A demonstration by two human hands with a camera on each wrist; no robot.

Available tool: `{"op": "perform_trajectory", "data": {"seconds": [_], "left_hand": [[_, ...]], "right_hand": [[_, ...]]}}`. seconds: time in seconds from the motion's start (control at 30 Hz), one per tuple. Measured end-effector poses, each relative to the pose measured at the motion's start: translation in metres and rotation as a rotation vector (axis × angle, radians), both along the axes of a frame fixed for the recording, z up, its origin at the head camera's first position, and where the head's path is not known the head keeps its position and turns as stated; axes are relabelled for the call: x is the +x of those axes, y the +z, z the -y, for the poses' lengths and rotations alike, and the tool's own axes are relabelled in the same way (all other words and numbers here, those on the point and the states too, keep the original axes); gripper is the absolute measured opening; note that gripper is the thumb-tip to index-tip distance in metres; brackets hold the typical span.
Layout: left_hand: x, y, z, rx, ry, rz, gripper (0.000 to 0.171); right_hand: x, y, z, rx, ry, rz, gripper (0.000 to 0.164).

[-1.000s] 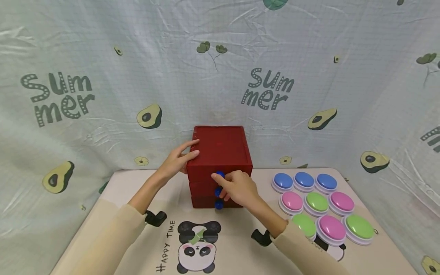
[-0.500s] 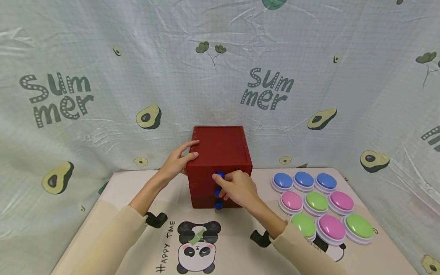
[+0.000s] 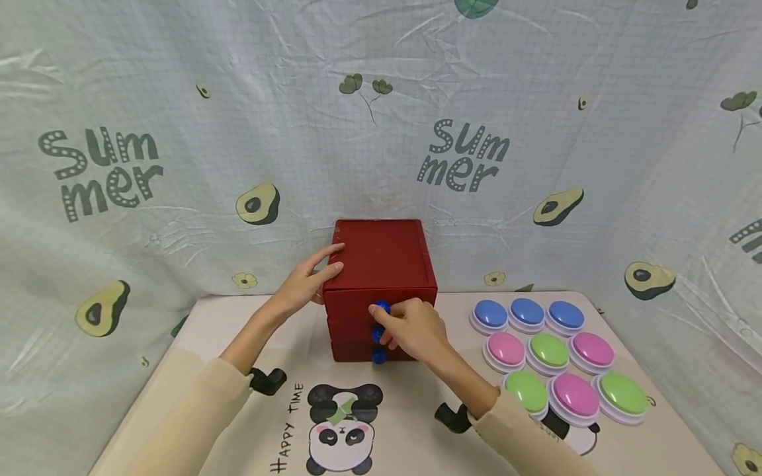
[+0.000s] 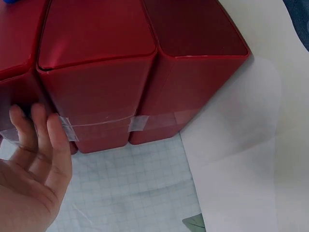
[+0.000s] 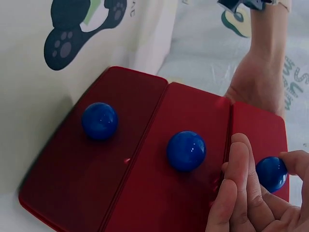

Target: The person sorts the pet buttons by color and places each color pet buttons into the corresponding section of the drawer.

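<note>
A red three-drawer box point(image 3: 381, 254) stands at the back of the table, one round blue knob on each drawer front. My right hand point(image 3: 413, 327) pinches the top knob point(image 5: 271, 175) between thumb and forefinger. Its other fingers point(image 5: 238, 164) extend beside the middle knob point(image 5: 186, 151). The bottom knob point(image 5: 99, 121) is untouched. On the box's left side lies my left hand point(image 3: 303, 284), thumb and forefinger at the top edge. The left wrist view shows its other fingers point(image 4: 59, 140) against the taped side wall. The drawers' insides are hidden.
Rows of push buttons with blue, pink and green point(image 3: 549, 349) domes stand at the table's right. A printed cloth point(image 3: 381, 165) hangs close behind the box. Panda drawings point(image 3: 341, 444) mark the tabletop point(image 3: 238, 443).
</note>
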State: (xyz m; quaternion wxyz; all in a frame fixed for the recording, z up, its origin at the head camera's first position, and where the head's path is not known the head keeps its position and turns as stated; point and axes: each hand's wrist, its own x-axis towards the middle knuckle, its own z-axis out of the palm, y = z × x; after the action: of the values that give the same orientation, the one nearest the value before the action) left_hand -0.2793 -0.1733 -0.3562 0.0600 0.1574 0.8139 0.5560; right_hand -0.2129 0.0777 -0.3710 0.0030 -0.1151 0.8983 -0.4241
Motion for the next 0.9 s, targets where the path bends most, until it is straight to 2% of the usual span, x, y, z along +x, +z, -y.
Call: {"op": "perform_trajectory", "data": {"seconds": [0.27,0.6,0.9], "left_hand": [[0.000,-0.002,0.000,-0.030,0.013,-0.031,0.058],[-0.001,-0.008,-0.001,-0.005,0.022,-0.014,0.055],[-0.001,-0.008,-0.001,-0.007,0.019,-0.040,0.056]], "right_hand": [[0.007,0.001,0.000,0.011,-0.005,-0.004,0.054],[0.016,-0.001,-0.001,0.017,-0.006,-0.024,0.054],[0.024,-0.003,-0.002,0.042,0.004,-0.061,0.054]]}}
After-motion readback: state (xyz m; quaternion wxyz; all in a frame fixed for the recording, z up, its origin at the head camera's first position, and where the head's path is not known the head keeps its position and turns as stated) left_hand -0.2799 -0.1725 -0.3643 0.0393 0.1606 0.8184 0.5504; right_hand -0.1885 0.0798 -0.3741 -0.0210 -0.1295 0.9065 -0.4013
